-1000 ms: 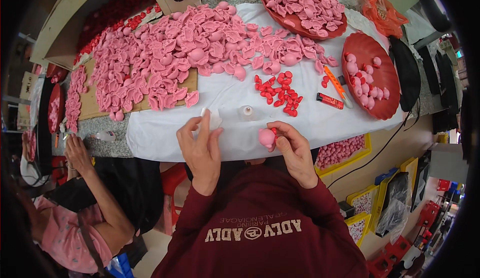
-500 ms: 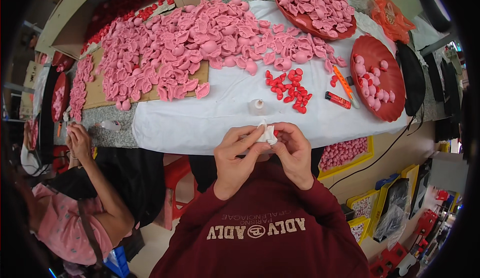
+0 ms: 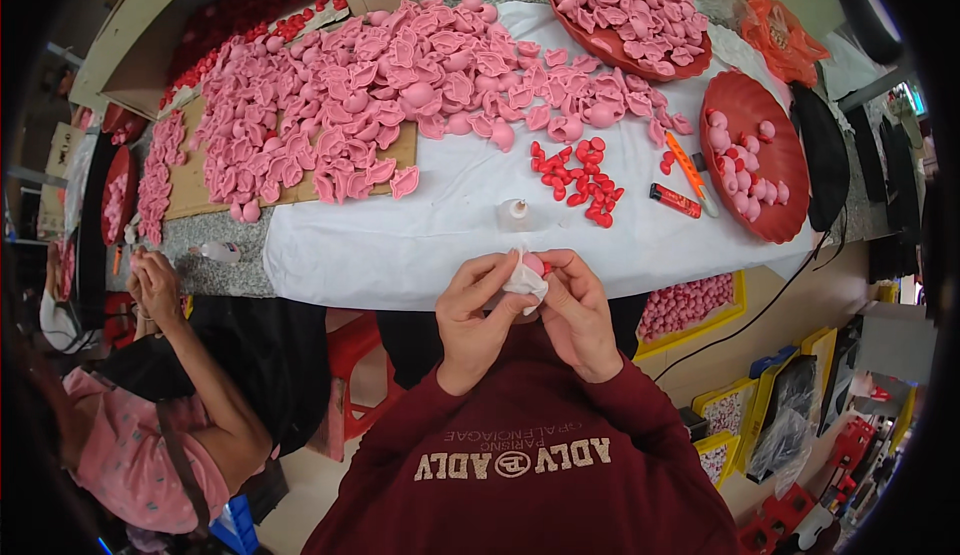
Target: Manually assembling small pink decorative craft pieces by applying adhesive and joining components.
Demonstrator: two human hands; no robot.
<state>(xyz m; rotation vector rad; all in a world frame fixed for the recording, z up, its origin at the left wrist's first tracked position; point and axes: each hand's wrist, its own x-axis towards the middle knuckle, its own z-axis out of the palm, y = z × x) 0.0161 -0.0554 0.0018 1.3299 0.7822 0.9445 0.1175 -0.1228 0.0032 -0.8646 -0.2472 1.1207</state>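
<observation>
Over the front edge of the white-covered table, my left hand (image 3: 480,307) is closed on a crumpled white cloth (image 3: 524,283). A small pink plastic piece (image 3: 534,262) shows in the fold of that cloth, with a red part (image 3: 546,269) at its right side. My right hand (image 3: 580,305) pinches the pink piece at this red part; its fingertips partly hide it. Just beyond my hands stands a small clear bottle (image 3: 516,215) with a narrow tip. Small red plastic pieces (image 3: 582,180) lie in a loose group to its right.
A large heap of pink shell-like pieces (image 3: 340,95) covers the table's far left and middle. Two red dishes (image 3: 790,145) hold pink pieces. An orange-handled tool (image 3: 686,163) and a red tube (image 3: 675,200) lie at right. A co-worker's hands (image 3: 155,285) are at the left.
The pink piece now shows between the cloth and my right fingers. The cloth has opened downward over my left fingers, and my right hand has shifted slightly left.
</observation>
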